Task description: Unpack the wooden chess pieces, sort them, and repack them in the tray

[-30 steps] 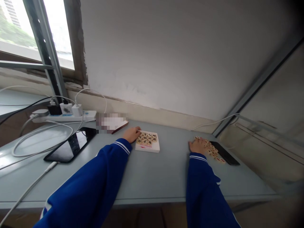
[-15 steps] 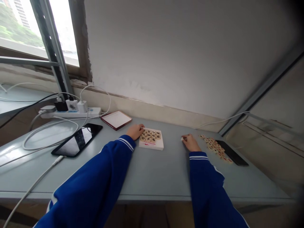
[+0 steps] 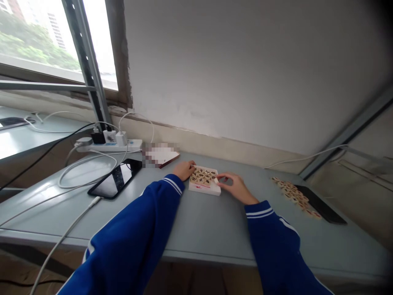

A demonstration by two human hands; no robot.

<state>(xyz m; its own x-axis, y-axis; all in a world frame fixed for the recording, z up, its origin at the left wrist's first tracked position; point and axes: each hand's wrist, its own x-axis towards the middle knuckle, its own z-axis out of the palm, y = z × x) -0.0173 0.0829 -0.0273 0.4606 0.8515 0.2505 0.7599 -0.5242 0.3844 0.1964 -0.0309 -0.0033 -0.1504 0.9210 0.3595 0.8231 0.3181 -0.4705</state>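
Observation:
A small white box [image 3: 205, 189] lies on the grey table [image 3: 196, 225], filled with several round wooden pieces [image 3: 202, 177] marked in black. My left hand [image 3: 183, 169] rests against the box's left edge, fingers curled on it. At the box's right edge, my right hand [image 3: 235, 186] pinches a small pale piece [image 3: 216, 180] between its fingertips. Both arms wear blue sleeves with white cuffs stripes.
Several loose wooden pieces [image 3: 293, 194] lie in a heap at the right, beside a dark phone [image 3: 322, 205]. At the left are a black tablet [image 3: 115, 179], white cables, a power strip [image 3: 107, 144] and a red-edged box lid [image 3: 162, 157]. Wall and window stand behind.
My right hand left the heap of loose pieces, carrying one, and moved left to the box's right edge. My left hand stayed on the box. The view has shifted right.

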